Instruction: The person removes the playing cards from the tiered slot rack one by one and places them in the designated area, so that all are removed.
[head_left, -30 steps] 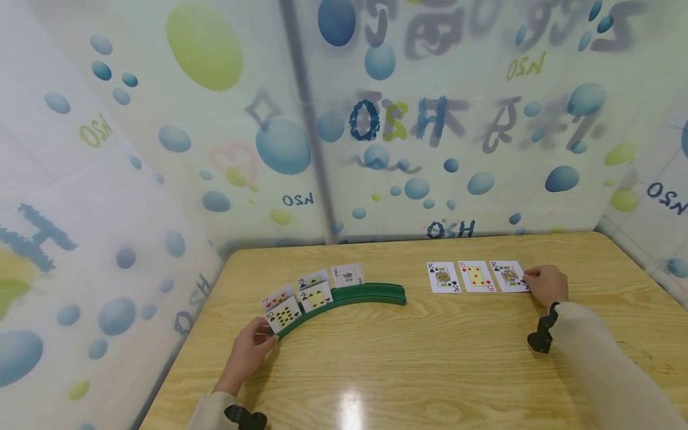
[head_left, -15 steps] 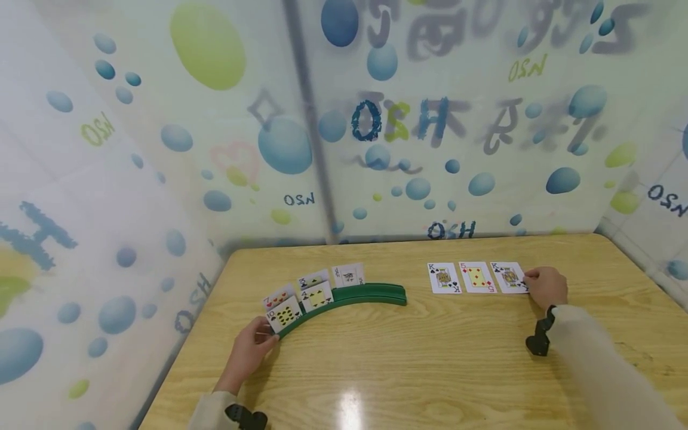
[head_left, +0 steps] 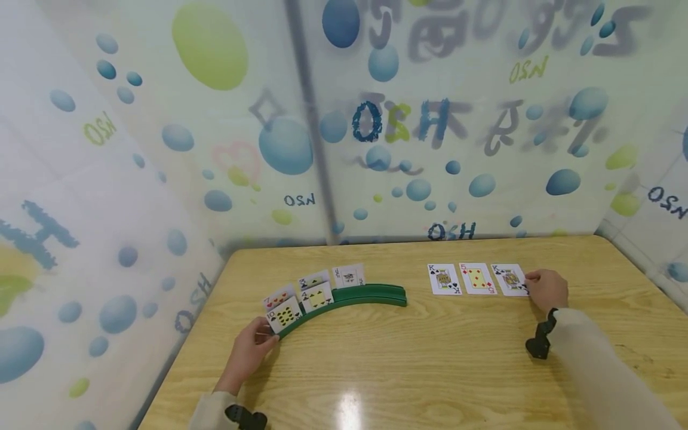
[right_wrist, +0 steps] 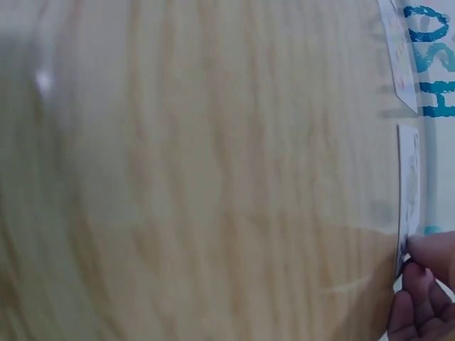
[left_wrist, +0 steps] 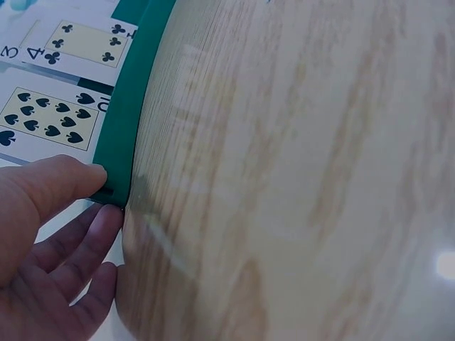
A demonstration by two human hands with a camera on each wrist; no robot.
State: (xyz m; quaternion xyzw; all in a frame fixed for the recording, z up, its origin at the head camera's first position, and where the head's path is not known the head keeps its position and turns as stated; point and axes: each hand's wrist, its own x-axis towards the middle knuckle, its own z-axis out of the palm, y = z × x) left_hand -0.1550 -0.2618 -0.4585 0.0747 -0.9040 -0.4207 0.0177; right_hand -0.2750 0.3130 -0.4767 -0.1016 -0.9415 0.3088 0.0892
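My left hand [head_left: 250,345] grips the near left end of a curved green card holder [head_left: 371,292]. In the left wrist view the thumb [left_wrist: 71,181] lies on the holder's front, with the fingers curled around its end. The ten of spades [head_left: 283,315] and a four of clubs [head_left: 317,297] stand in the front row; a seven of hearts [head_left: 278,297], a three [head_left: 313,279] and another card [head_left: 349,275] stand behind. My right hand [head_left: 547,289] pinches the right edge of a black king [head_left: 508,279], the rightmost of three face-up cards at the right.
A five of diamonds [head_left: 476,278] and another black king [head_left: 444,279] lie left of the held king, all in one row. The wooden table [head_left: 419,370] meets a patterned wall [head_left: 462,119] at the back and another at the left.
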